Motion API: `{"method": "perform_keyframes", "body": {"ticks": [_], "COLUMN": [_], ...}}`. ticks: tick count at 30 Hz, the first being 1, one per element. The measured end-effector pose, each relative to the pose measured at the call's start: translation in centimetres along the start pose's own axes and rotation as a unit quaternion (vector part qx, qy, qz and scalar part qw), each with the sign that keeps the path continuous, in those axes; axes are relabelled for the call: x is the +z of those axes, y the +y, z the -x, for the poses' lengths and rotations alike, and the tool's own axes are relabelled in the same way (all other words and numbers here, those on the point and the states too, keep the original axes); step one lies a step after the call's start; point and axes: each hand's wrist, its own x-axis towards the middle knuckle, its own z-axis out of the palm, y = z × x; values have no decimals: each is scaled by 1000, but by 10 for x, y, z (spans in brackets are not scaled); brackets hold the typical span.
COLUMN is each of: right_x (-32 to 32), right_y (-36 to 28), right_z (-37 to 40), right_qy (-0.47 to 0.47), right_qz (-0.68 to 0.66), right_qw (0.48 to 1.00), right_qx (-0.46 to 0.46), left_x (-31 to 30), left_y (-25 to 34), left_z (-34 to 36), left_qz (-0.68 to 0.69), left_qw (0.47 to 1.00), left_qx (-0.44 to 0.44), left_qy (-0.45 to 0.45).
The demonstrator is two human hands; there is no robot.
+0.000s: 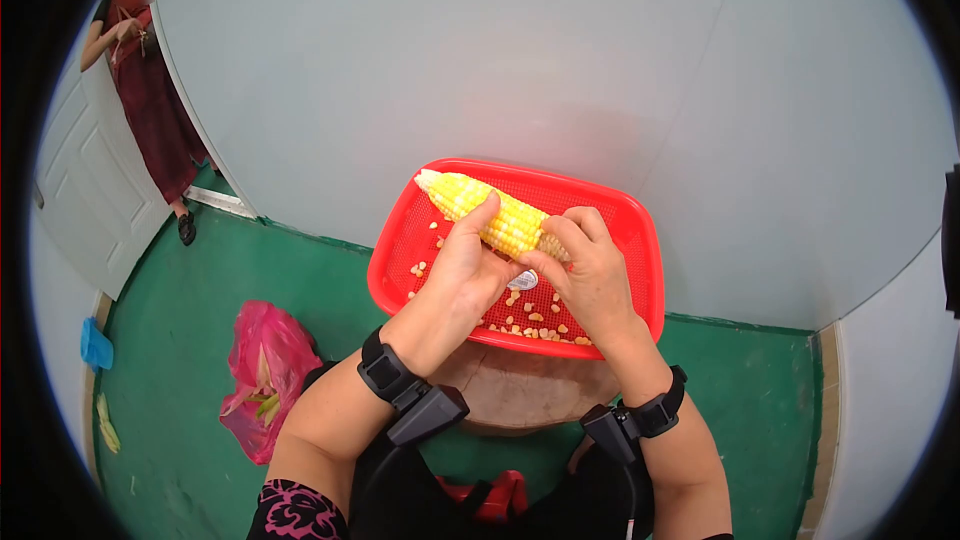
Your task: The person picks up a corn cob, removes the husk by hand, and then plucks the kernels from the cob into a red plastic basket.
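Note:
An ear of yellow and white corn [485, 208] is held over a red plastic basket [655, 260], its pale tip pointing to the upper left. My left hand [470, 262] is wrapped round the corn from below, with the thumb on top. At the right end of the ear, my right hand [590, 275] has its thumb and fingers closed on the kernels, where a stripped, paler patch of cob [553, 246] shows. Loose kernels [535, 317] are scattered on the basket's mesh bottom, mostly along its near side. My right fingertips are partly hidden.
The basket rests on a round wooden stump [500, 390] by a grey wall [450, 60]. On the green floor [200, 340] at left lie a pink plastic bag [262, 360] with husks and a loose husk [107, 425]. Another person [150, 90] stands in the doorway beside a white door [95, 180].

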Motion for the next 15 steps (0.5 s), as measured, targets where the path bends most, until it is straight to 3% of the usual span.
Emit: {"method": "perform_keyframes", "body": {"ticks": [5,8,11,15], "right_x": [-3,-2,2,0], "right_y": [2,-1,1,-5], "right_z": [0,-3,2,2], "right_qy": [-41,31,26,30], "right_qz": [-1,-82,-97,-66], "right_qw": [999,995,991,996], "right_qx": [19,57,90,55], "left_x": [0,4,4,7], "left_y": [-2,-2,-4,-6], "left_z": [1,1,1,1], "left_qz": [-6,0,11,24], "left_qw": [1000,1000,998,996], "left_qx": [0,17,42,80], "left_qy": [0,-24,-54,-33]}}
